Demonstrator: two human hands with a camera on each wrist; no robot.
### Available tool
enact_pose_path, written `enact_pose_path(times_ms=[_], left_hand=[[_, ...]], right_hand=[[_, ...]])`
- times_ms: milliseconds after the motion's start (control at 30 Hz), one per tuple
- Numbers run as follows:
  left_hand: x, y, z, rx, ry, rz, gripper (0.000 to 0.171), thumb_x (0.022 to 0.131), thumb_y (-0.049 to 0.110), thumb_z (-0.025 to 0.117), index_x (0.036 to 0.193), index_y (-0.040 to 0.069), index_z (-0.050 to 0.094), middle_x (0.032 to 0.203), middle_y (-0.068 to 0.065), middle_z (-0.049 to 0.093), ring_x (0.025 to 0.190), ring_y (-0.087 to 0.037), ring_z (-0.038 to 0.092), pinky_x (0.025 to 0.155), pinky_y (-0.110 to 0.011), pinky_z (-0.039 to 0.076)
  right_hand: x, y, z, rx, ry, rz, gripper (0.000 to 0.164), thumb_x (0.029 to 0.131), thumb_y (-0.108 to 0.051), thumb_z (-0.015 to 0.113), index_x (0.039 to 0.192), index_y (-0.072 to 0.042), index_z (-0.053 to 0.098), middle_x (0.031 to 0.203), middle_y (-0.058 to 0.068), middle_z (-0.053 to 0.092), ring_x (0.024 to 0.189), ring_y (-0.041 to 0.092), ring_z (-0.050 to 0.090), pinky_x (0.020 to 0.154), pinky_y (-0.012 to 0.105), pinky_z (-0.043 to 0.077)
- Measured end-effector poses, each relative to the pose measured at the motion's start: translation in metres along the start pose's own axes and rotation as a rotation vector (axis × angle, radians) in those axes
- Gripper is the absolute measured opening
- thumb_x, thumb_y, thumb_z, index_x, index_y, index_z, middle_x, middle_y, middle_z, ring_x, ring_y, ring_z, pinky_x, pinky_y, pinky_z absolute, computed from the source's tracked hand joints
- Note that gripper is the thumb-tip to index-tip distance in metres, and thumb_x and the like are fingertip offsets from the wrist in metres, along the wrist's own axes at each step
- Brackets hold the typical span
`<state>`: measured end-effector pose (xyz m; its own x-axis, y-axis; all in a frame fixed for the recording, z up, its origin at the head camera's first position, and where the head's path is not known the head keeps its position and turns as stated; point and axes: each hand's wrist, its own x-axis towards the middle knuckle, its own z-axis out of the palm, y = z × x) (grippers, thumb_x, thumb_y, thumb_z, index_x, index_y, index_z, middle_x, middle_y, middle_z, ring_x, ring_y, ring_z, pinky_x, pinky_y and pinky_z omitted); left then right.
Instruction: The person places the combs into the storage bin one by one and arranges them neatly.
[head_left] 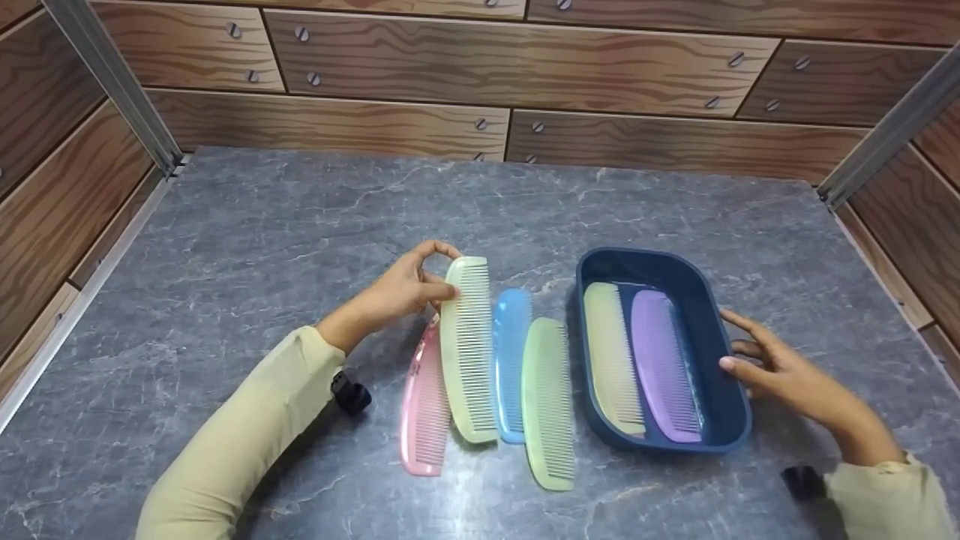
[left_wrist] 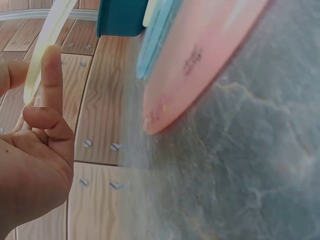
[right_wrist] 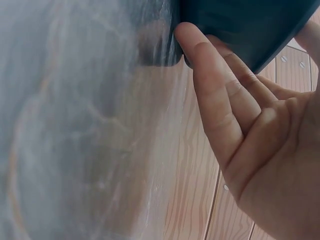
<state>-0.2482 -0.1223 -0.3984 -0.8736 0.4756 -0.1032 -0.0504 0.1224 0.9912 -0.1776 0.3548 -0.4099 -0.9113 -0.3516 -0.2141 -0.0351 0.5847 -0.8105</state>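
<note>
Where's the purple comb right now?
On the head view's right side, the purple comb lies inside the dark blue tub, right of the pale yellow comb, near the right hand.

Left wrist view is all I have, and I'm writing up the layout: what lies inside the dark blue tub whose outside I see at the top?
Observer: The head view shows a yellow comb and a purple comb lying side by side in the tub.
Operator: I can't see the right hand at all. Where is it?
Observer: Its fingers are at the tub's outer wall, on the side farther from the left hand.
Operator: I see only a slim end of the pale comb in the left hand. Which way do its teeth face?
Observer: Toward the tub, as the head view shows.
</note>
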Motion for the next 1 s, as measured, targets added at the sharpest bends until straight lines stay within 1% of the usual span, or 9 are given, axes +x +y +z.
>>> enact_pose_path(times_ms=[67, 133, 367, 467, 567, 667, 867, 1000], left_hand=[[0.0, 0.003, 0.0, 0.007, 0.017, 0.007, 0.043, 0.08, 0.002, 0.057, 0.118, 0.012, 0.041, 0.083, -0.006, 0.071, 0.055, -0.009, 0.06, 0.043, -0.019, 0.032], [0.0, 0.005, -0.001, 0.001, 0.032, 0.017, 0.042, 0.08, 0.001, 0.057, 0.118, 0.012, 0.042, 0.081, -0.003, 0.071, 0.055, -0.009, 0.059, 0.042, -0.018, 0.03], [0.003, 0.018, 0.002, -0.053, 0.086, 0.042, 0.045, 0.078, -0.001, 0.057, 0.118, 0.012, 0.043, 0.077, 0.0, 0.07, 0.054, -0.009, 0.057, 0.045, -0.017, 0.035], [0.005, 0.025, 0.005, -0.053, 0.104, 0.054, 0.046, 0.077, 0.0, 0.058, 0.119, 0.012, 0.044, 0.076, 0.001, 0.07, 0.053, -0.008, 0.055, 0.045, -0.017, 0.034], [0.007, 0.033, 0.008, -0.051, 0.109, 0.064, 0.046, 0.077, 0.0, 0.058, 0.119, 0.014, 0.044, 0.077, 0.0, 0.07, 0.054, -0.008, 0.055, 0.046, -0.018, 0.034], [0.01, 0.041, 0.012, -0.05, 0.11, 0.075, 0.046, 0.077, 0.001, 0.059, 0.119, 0.015, 0.045, 0.08, -0.001, 0.07, 0.055, -0.008, 0.055, 0.046, -0.019, 0.033], [0.018, 0.056, 0.024, -0.068, 0.091, 0.116, 0.046, 0.078, 0.001, 0.059, 0.119, 0.015, 0.045, 0.086, -0.007, 0.071, 0.059, -0.011, 0.059, 0.05, -0.019, 0.04], [0.024, 0.062, 0.03, -0.068, 0.082, 0.136, 0.045, 0.079, 0.002, 0.059, 0.119, 0.016, 0.046, 0.091, -0.011, 0.071, 0.062, -0.012, 0.061, 0.052, -0.02, 0.042]], right_hand=[[0.0, 0.0, 0.0, 0.004, -0.001, -0.001, 0.068, 0.096, -0.02, 0.049, 0.149, -0.021, 0.006, 0.136, 0.038, 0.032, 0.097, -0.009, 0.054, 0.073, 0.037, 0.055], [-0.001, 0.0, 0.0, 0.007, -0.001, -0.004, 0.068, 0.096, -0.02, 0.049, 0.149, -0.021, 0.007, 0.136, 0.038, 0.032, 0.097, -0.008, 0.054, 0.072, 0.036, 0.055], [0.001, 0.0, -0.002, -0.025, -0.001, -0.019, 0.069, 0.096, -0.019, 0.048, 0.149, -0.02, 0.005, 0.136, 0.039, 0.032, 0.097, -0.011, 0.053, 0.07, 0.032, 0.054], [0.001, -0.001, -0.002, -0.048, 0.008, -0.008, 0.069, 0.096, -0.021, 0.049, 0.149, -0.021, 0.006, 0.136, 0.038, 0.032, 0.097, -0.012, 0.052, 0.071, 0.033, 0.054], [0.0, -0.002, -0.002, -0.066, 0.014, 0.004, 0.069, 0.095, -0.023, 0.05, 0.149, -0.022, 0.006, 0.137, 0.038, 0.031, 0.096, -0.014, 0.05, 0.072, 0.034, 0.054], [0.0, -0.003, -0.002, -0.062, 0.014, 0.005, 0.069, 0.095, -0.023, 0.05, 0.149, -0.021, 0.007, 0.137, 0.038, 0.031, 0.097, -0.014, 0.05, 0.072, 0.035, 0.054], [0.0, -0.003, -0.001, -0.062, 0.02, 0.011, 0.07, 0.095, -0.023, 0.051, 0.149, -0.021, 0.007, 0.137, 0.037, 0.031, 0.096, -0.015, 0.049, 0.072, 0.032, 0.053], [0.0, -0.002, 0.001, -0.044, 0.021, 0.014, 0.07, 0.094, -0.023, 0.051, 0.149, -0.021, 0.008, 0.136, 0.037, 0.034, 0.096, -0.012, 0.052, 0.072, 0.031, 0.053]])
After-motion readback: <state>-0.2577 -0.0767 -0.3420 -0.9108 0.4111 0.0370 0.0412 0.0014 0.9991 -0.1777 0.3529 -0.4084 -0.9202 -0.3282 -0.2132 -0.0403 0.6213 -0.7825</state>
